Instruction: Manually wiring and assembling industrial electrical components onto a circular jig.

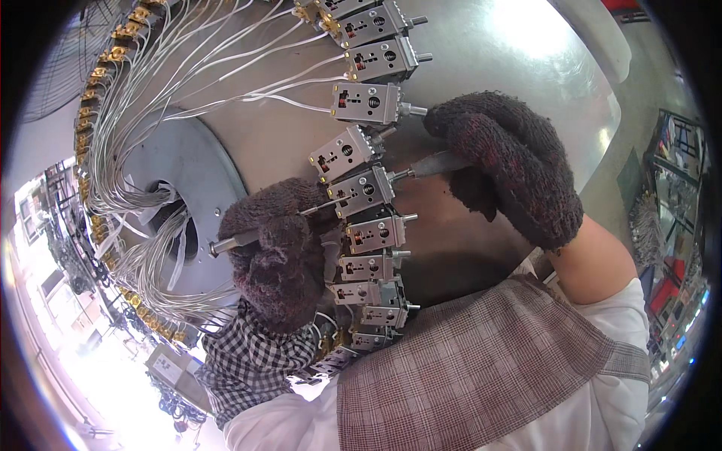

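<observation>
A curved row of small metal switch boxes, with springs and screws showing through cut-outs, runs down the middle. My left hand (280, 248), in a dark knitted glove, is closed round a slim metal tool (239, 241) like a screwdriver. Its thin shaft reaches the side of one switch box (364, 192). On that box's other side, my right hand (508, 154), gloved alike, grips a grey tapered tool (440, 163). The narrow end of this tool meets the box's protruding stem. The fingers hide the tool's rear part.
White wires (143, 83) fan from brass terminals (94, 98) on the curved rim into a hole in a grey disc (214, 161). Beneath lies a shiny metal table (481, 56). Shelving (677, 180) stands beyond it at right. A checked sleeve cover and plaid apron are near the row.
</observation>
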A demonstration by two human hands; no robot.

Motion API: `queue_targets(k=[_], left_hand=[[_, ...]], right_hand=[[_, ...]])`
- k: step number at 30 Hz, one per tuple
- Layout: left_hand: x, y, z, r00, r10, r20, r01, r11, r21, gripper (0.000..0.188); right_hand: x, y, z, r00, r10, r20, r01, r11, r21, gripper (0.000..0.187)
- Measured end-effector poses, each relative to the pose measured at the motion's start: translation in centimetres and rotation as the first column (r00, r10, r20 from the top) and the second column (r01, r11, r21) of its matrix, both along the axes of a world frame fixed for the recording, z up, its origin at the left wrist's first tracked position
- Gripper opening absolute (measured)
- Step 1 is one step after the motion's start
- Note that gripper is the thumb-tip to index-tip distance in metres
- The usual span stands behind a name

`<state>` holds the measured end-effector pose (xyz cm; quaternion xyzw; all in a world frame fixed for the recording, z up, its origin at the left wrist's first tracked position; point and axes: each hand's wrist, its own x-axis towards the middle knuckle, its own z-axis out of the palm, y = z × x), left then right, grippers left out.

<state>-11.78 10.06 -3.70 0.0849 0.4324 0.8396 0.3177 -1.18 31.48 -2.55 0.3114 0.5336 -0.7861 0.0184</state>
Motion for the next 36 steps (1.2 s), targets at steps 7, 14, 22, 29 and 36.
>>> queue_targets(k=[7,14,22,29,36], left_hand=[[-0.3,0.4,0.3,0.993,-0.042,-0.113,0.036,0.998,-0.058,0.031],[-0.3,0.5,0.5,0.999,0.017,-0.032,-0.019,0.998,-0.066,0.018],[-0.4,-0.3,0.6,0.997,-0.073,-0.021,0.071,0.994,-0.083,0.024],[0.2,0.0,1.5,0.971,-0.125,-0.202,0.097,0.985,-0.143,0.026],[0.2,-0.5,0.8,0.976,-0.098,-0.196,0.065,0.984,-0.168,0.024]], right_hand=[[0.1,-0.3,-0.2,0.994,-0.045,-0.098,0.042,0.999,-0.031,0.029],[0.4,-0.4,-0.4,0.988,-0.043,-0.149,0.044,0.999,0.004,0.032],[2.4,-0.8,-0.3,0.985,-0.116,-0.129,0.119,0.993,0.018,0.036],[5.1,-4.0,-1.0,0.956,-0.215,-0.199,0.228,0.973,0.042,0.036],[4.9,-4.8,-0.8,0.962,-0.234,-0.142,0.227,0.972,-0.061,0.036]])
